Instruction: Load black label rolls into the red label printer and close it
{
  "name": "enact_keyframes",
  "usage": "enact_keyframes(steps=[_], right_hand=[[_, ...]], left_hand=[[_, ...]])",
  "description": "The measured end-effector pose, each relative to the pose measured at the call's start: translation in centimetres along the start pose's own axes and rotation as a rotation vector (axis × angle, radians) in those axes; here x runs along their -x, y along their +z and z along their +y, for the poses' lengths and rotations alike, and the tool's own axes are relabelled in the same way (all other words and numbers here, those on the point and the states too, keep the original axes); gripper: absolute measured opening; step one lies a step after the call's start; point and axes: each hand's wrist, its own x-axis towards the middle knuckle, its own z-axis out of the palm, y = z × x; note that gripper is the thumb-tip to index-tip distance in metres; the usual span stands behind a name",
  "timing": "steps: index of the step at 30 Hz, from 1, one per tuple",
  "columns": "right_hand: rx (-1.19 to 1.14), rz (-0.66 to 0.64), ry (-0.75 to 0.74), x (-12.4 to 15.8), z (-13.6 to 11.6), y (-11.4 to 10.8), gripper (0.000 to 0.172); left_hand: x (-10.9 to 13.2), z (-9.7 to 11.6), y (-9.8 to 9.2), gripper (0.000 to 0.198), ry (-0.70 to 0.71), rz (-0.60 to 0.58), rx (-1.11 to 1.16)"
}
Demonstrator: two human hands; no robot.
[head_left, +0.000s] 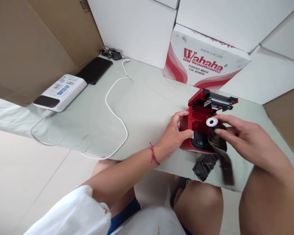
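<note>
A red and black printer (197,148), probably a small receipt or label printer, stands on the pale cloth with its lid (198,97) raised. My left hand (175,130) grips its left side, the thumb on the front corner and the fingers behind. Over the open compartment, my right hand (237,133) pinches a small white paper roll (212,122) with a dark core. Dark, shiny wrapping (225,163) hangs from the roll, its lower end blurred. Another crumpled black wrapper piece (205,167) lies at the cloth's front edge.
Behind the printer stands a Wahaha water carton (203,62) against white boxes (134,29). To the left are a white power bank (61,93), a black phone (95,70), keys (111,53) and a winding white cable (110,94). Brown cardboard (39,42) rises at the far left.
</note>
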Motion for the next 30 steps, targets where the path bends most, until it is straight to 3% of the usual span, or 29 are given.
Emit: enact_keyframes(steps=[3, 7, 11, 17, 19, 21, 25, 26, 28, 30], right_hand=[[0.062, -0.230, 0.062, -2.6, -1.0, 2.3, 0.044], [0.274, -0.265, 0.057, -4.1, -1.3, 3.4, 0.052], [0.416, -0.396, 0.053, -5.3, -1.7, 4.1, 0.049], [0.362, -0.423, 0.029, -5.5, -2.4, 4.2, 0.036], [0.196, -0.303, -0.031, -4.2, -2.6, 3.4, 0.036], [-0.030, -0.056, -0.057, -2.5, -2.7, 2.4, 0.030], [-0.292, 0.726, -0.038, -0.8, -1.4, 1.6, 0.021], [-0.306, 0.855, -0.048, -0.9, -0.7, 1.8, 0.025], [-0.315, 0.913, -0.056, -1.4, 1.1, 2.6, 0.037], [-0.340, 0.821, -0.027, -1.9, 2.8, 3.5, 0.048]], left_hand=[[0.0, 0.1, -0.1, 0.071, -0.004, -0.004, -0.005], [0.0, 0.2, -0.1, 0.072, -0.012, -0.006, -0.009], [-0.2, 0.3, 0.0, 0.071, -0.010, 0.000, -0.013], [-0.6, -0.4, 0.0, 0.071, 0.015, 0.030, -0.067], [-0.4, -1.0, -0.2, 0.067, 0.071, 0.041, -0.160], [-0.1, -1.7, -0.5, 0.062, 0.237, 0.065, -0.331], [0.7, -2.6, -1.0, 0.068, 0.787, 0.045, -0.663], [0.9, -2.7, -0.9, 0.071, 0.908, 0.013, -0.715], [1.4, -2.9, -0.7, 0.076, 1.092, -0.066, -0.806], [1.8, -3.2, -0.2, 0.075, 1.213, -0.120, -0.891]])
